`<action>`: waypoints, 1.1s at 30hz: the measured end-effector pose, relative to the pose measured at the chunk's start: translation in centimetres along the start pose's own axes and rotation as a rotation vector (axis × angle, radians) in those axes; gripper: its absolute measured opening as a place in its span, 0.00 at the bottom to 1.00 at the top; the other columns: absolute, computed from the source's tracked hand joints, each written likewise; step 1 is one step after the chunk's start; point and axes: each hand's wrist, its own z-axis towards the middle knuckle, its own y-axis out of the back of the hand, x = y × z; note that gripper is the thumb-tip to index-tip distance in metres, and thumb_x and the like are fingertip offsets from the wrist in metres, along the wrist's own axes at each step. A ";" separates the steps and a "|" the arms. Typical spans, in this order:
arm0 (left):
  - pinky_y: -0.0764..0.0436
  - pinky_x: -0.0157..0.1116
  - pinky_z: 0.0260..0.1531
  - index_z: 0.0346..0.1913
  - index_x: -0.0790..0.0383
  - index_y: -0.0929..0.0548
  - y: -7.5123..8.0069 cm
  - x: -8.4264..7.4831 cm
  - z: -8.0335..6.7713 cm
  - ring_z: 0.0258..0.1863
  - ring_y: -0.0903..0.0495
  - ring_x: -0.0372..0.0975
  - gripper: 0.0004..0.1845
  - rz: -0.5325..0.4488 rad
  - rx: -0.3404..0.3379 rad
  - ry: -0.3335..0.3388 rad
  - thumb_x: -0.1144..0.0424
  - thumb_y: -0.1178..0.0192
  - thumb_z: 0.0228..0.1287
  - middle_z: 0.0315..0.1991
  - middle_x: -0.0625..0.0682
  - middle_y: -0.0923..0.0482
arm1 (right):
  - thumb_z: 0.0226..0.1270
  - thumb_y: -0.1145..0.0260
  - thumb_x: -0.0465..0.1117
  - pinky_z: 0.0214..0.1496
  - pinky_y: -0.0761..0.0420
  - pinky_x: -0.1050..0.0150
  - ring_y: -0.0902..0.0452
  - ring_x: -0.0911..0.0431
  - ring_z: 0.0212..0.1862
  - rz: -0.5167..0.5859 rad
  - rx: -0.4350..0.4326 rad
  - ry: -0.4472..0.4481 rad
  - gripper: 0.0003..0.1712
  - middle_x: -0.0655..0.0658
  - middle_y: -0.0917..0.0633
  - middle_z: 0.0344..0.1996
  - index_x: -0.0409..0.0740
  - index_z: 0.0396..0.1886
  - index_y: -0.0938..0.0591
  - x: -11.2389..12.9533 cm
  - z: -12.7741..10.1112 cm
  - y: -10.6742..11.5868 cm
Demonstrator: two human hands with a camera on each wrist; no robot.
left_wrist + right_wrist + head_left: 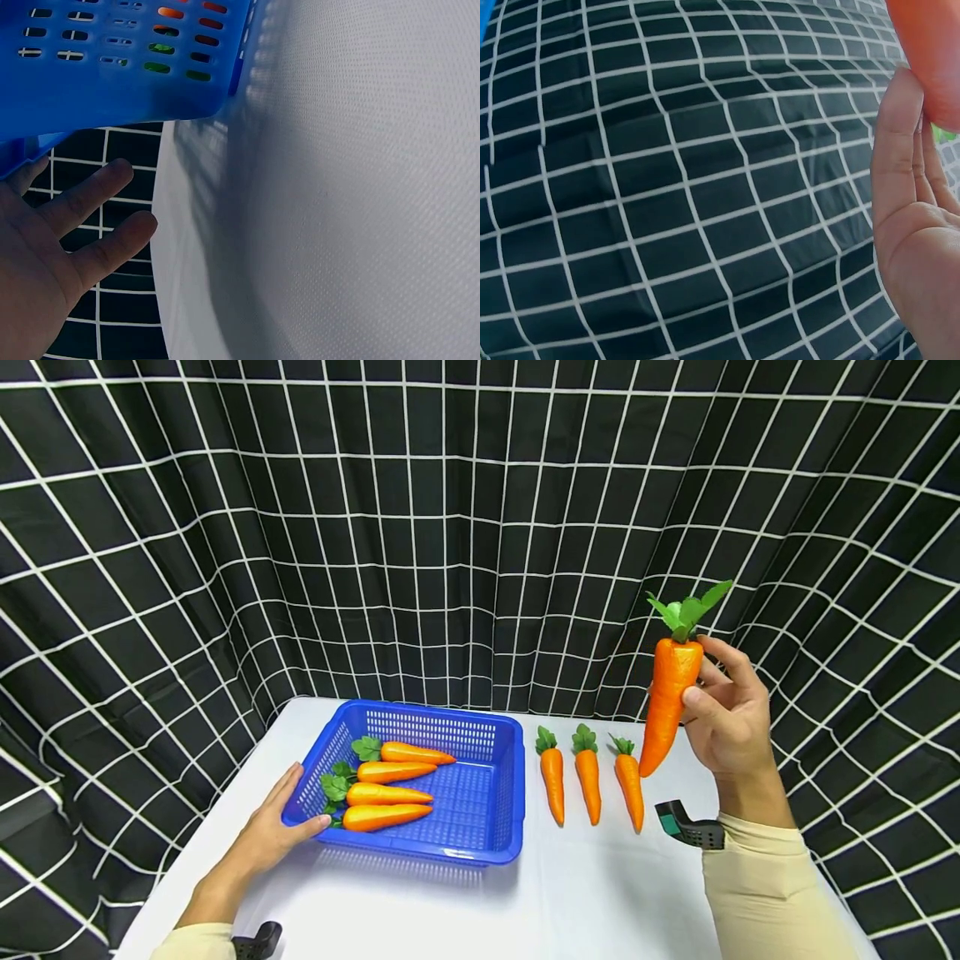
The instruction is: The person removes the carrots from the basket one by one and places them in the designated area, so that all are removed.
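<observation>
Right hand (726, 718) raised to the right of the basket (501, 793), fingers (731, 662) curled round a large carrot (667, 702), tip down, green leaves up. Left hand (273, 827) resting against the basket's near left corner, fingers straight and slightly apart. Four carrots (390, 793) lying inside the basket. Three more (588, 772) in a row on the white worktop (585, 893), just right of the basket.
</observation>
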 end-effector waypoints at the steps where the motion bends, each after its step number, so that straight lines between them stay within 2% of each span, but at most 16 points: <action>1: 0.53 0.67 0.61 0.76 0.65 0.53 0.0 0.0 0.0 0.71 0.57 0.62 0.53 0.002 0.001 0.002 0.49 0.31 0.57 0.76 0.62 0.59 | 0.62 0.46 0.16 0.45 0.18 0.51 0.20 0.39 0.43 0.003 -0.006 0.003 0.30 0.25 0.24 0.51 0.26 0.65 0.37 0.2 -0.1 0.2; 12: 0.54 0.67 0.61 0.76 0.64 0.54 0.0 0.0 0.0 0.72 0.58 0.62 0.53 -0.010 0.008 0.010 0.50 0.32 0.58 0.76 0.61 0.60 | 0.62 0.49 0.15 0.47 0.20 0.50 0.21 0.38 0.47 -0.027 -0.093 0.011 0.31 0.25 0.24 0.52 0.26 0.66 0.37 1.5 -0.9 1.8; 21: 0.54 0.67 0.61 0.77 0.62 0.54 -0.2 0.1 0.0 0.72 0.58 0.61 0.53 -0.003 0.004 0.013 0.50 0.32 0.58 0.76 0.60 0.60 | 0.63 0.50 0.15 0.46 0.19 0.49 0.21 0.37 0.46 -0.033 -0.169 0.028 0.31 0.25 0.23 0.51 0.26 0.67 0.37 2.0 -1.4 3.2; 27: 0.54 0.67 0.61 0.77 0.62 0.54 -0.2 0.2 0.0 0.72 0.58 0.62 0.53 -0.002 0.006 0.019 0.50 0.32 0.58 0.76 0.60 0.60 | 0.62 0.48 0.15 0.46 0.18 0.52 0.21 0.40 0.46 -0.091 -0.273 0.025 0.30 0.26 0.22 0.49 0.25 0.66 0.36 2.1 -1.9 4.0; 33: 0.54 0.67 0.61 0.77 0.62 0.54 -0.2 0.2 0.0 0.72 0.58 0.62 0.53 0.000 0.002 0.019 0.50 0.32 0.58 0.76 0.60 0.60 | 0.61 0.46 0.15 0.45 0.18 0.54 0.21 0.40 0.46 -0.087 -0.382 0.015 0.29 0.25 0.22 0.49 0.24 0.64 0.35 2.1 -2.5 5.0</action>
